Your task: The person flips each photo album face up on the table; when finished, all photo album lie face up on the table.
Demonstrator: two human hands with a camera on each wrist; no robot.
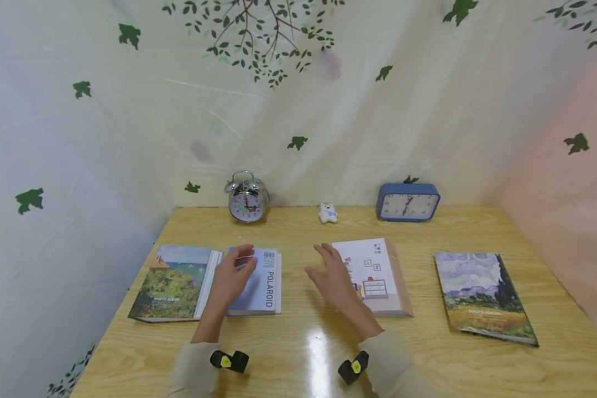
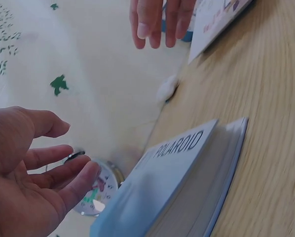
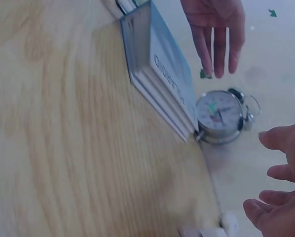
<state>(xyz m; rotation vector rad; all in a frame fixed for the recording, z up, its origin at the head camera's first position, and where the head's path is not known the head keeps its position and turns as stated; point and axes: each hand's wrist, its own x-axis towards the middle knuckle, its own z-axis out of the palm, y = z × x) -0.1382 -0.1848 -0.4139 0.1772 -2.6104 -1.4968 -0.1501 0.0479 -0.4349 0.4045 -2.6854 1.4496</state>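
At the bottom of the frame we see two beige sleeves (image 1: 194,370) and black wrist straps (image 1: 354,369) above a glossy, wood-grained tabletop (image 1: 298,331), a strip of glare at lower center. Just left of center, a person's left hand (image 1: 232,279), fingers loosely bent and parted, hovers over a blue Polaroid album (image 1: 258,290). Right of center, the right hand (image 1: 334,279), its fingers likewise relaxed and slightly spread, overlaps the left edge of a white book (image 1: 376,273) with a drawn chest of drawers; we cannot tell whether they touch. Landscape-covered photo albums lie at left (image 1: 174,282) and right (image 1: 482,296). Farther back, we find a twin-bell alarm clock (image 1: 247,204), a small white bear figurine (image 1: 328,213) and a blue rectangular clock (image 1: 409,203). Creased pale cloth (image 1: 229,127), printed with branches and green leaf shapes, encloses the table, pinkish at far right.
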